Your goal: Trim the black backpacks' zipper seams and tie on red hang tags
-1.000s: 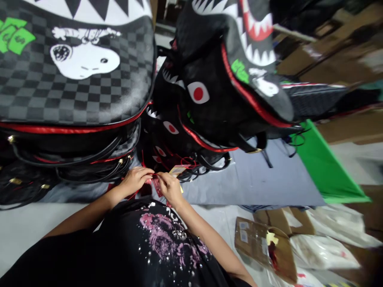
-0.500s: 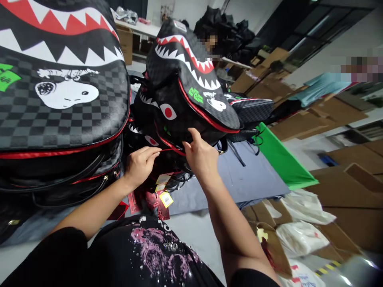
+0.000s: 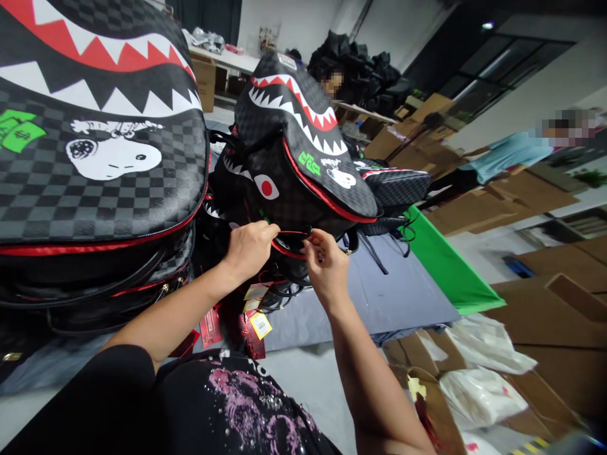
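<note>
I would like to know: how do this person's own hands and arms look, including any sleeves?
The left hand and right hand wear no gloves, and no ring or watch shows. A black sleeve leaves the left forearm bare; no right sleeve is visible. The black top carries a glittery pink-purple print.

The thin cord [image 3: 291, 232] between the fingers [image 3: 266, 232] is red. The big bag [image 3: 102, 212] at the left of the frame is checked black and grey, with white teeth on a red band, a white dog's head, green banknotes and red edging. The central bag [image 3: 310, 189] repeats these, plus a white eye with a red centre. The desk [image 3: 379, 297] is grey-blue; the sheet [image 3: 441, 268] at right, bright green.
</note>
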Tool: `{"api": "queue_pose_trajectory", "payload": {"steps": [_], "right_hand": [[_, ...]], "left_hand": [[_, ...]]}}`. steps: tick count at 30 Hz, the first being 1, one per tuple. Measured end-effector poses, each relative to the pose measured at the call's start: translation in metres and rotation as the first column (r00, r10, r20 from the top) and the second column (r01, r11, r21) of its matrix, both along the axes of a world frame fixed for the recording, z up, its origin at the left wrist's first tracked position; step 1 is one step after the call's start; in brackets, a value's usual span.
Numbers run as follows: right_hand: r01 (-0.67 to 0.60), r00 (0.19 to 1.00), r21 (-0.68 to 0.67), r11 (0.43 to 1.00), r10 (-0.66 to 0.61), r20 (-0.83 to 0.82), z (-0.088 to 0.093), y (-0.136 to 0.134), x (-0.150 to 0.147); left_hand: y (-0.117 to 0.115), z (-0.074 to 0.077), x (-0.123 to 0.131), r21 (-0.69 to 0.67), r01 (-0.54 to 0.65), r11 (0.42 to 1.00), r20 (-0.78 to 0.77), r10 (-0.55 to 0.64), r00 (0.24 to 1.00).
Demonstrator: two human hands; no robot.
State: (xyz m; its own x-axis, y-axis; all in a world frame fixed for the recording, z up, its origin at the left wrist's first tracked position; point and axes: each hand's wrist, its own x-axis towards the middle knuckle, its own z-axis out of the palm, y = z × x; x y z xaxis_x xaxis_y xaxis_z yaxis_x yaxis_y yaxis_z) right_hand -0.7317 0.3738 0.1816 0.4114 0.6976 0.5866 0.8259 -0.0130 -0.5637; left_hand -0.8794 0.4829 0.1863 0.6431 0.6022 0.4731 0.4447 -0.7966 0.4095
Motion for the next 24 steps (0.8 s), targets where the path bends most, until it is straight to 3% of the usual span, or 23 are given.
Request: {"api": "queue_pose_trajectory", "payload": {"steps": [2,4,5,7,9,12,15,17,21,24], "right_hand": [[0.002,1.000,-0.005,1.000,-0.002,-0.024,0.003,0.000,0.002],[0.044,0.998,0.014,0.999,-0.043,-0.037,0.007,-0.002,0.004],[0.075,0.996,0.035,0.997,-0.073,-0.048,0.009,-0.004,0.005],[0.129,0.986,0.107,0.986,-0.116,-0.120,0.013,-0.008,0.005],[0.159,0.960,0.199,0.967,-0.105,-0.259,0.016,-0.010,0.003],[0.154,0.892,0.301,0.941,-0.001,-0.452,0.022,-0.007,-0.003],[0.122,0.843,0.366,0.922,0.099,-0.529,0.026,-0.003,-0.010],[0.102,0.819,0.401,0.911,0.152,-0.553,0.027,0.000,-0.013],[0.022,0.788,0.406,0.914,0.234,-0.569,0.028,0.004,-0.012],[-0.047,0.791,0.397,0.917,0.277,-0.546,0.026,0.006,-0.009]], "left_hand": [[-0.001,0.008,0.008,-0.058,0.047,0.997,0.008,-0.046,0.999],[0.001,0.015,0.012,-0.221,0.165,0.961,0.094,-0.148,0.985],[0.004,0.017,0.013,-0.338,0.264,0.903,0.159,-0.222,0.962],[0.011,0.019,0.010,-0.543,0.467,0.698,0.303,-0.355,0.884],[0.019,0.020,0.003,-0.627,0.570,0.531,0.388,-0.422,0.820],[0.024,0.017,-0.011,-0.665,0.616,0.422,0.431,-0.457,0.778],[0.019,0.009,-0.020,-0.662,0.686,0.302,0.504,-0.497,0.706],[0.014,0.001,-0.021,-0.620,0.715,0.324,0.561,-0.455,0.692],[0.008,-0.013,-0.012,-0.562,0.691,0.455,0.716,-0.151,0.682],[0.006,-0.015,-0.006,-0.483,0.616,0.622,0.752,-0.067,0.656]]}}
